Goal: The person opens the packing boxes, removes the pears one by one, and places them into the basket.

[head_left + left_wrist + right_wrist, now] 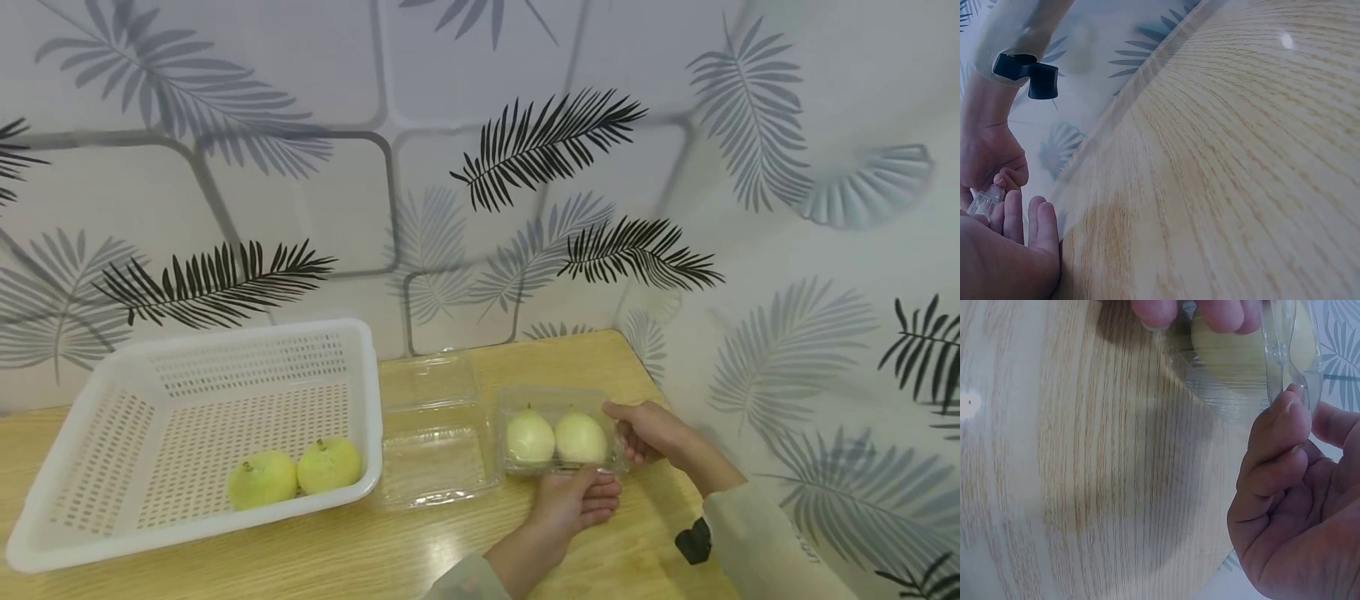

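Now the box (551, 400), at the right end of the desk (337, 558) with two fruits (530, 437) inside, has the right hand (651, 429) pinching its side rim, the left hand (561, 512) straight-fingered along its front, its thin plastic probably light, slick and flexy, so best held by opposite rims.

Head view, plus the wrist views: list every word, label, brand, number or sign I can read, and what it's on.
Readable text: none.
Right sleeve: small marks, possibly lettering, too small and blurred to read.
Clear fruit box, open clear container, white basket, patterned wall: no lettering or labels visible.
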The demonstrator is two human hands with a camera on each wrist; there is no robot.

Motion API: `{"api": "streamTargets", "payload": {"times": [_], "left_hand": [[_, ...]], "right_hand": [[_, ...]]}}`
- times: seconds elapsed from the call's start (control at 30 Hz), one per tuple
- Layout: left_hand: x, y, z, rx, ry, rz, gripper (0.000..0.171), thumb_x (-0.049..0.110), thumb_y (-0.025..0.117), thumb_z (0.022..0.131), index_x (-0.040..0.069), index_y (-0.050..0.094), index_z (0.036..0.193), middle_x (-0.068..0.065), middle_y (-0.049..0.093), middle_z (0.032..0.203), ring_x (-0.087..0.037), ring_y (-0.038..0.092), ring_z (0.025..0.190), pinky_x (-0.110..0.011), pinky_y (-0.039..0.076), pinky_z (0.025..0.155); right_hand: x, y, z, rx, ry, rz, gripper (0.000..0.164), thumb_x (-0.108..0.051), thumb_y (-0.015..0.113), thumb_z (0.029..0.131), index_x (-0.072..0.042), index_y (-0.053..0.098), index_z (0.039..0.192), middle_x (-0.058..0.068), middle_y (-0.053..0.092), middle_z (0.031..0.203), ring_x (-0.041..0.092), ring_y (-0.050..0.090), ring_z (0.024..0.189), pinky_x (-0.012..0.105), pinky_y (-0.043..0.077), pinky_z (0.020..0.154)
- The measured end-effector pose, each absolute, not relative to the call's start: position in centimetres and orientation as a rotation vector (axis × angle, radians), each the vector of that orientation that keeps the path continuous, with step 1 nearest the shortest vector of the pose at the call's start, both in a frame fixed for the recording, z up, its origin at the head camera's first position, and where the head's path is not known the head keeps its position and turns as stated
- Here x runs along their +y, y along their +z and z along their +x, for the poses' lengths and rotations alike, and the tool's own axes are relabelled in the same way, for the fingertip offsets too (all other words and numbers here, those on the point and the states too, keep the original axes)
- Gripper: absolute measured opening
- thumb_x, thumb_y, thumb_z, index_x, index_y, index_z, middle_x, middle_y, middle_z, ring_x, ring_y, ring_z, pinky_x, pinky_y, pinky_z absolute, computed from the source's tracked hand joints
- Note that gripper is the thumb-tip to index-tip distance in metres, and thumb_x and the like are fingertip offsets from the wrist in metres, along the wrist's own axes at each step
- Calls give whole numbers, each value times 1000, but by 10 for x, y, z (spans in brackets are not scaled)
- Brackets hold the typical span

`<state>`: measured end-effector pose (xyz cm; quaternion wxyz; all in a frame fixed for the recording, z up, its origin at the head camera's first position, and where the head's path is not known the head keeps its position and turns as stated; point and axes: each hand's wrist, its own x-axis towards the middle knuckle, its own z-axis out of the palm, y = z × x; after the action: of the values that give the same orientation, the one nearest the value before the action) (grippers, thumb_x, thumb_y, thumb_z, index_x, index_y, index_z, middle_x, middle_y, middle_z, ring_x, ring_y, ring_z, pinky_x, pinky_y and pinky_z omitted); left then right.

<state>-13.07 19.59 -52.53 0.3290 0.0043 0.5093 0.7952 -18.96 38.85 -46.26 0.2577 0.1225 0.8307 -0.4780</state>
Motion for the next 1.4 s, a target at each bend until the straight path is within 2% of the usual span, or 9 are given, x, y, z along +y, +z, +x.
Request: {"api": "streamTargets", "payload": {"times": [1.03,1.4], "left_hand": [[180,-525,-135,1386,2111,35,34,25,52,102,-4,69,108,-16,72,106,-32,70,102,-37,58,90],[195,-525,-129,1389,2111,-11,33,25,54,102,-3,72,102,-13,74,97,-31,72,97,-38,59,87]], "right_hand": [[371,-467,-204,2242,-1240,261,64,-52,38,104,-13,51,55,-4,49,47,9,45,42,19,36,43],[383,-461,-189,2256,-1234,279,65,-54,35,104,-14,50,56,-4,50,47,8,45,41,18,33,41]]}}
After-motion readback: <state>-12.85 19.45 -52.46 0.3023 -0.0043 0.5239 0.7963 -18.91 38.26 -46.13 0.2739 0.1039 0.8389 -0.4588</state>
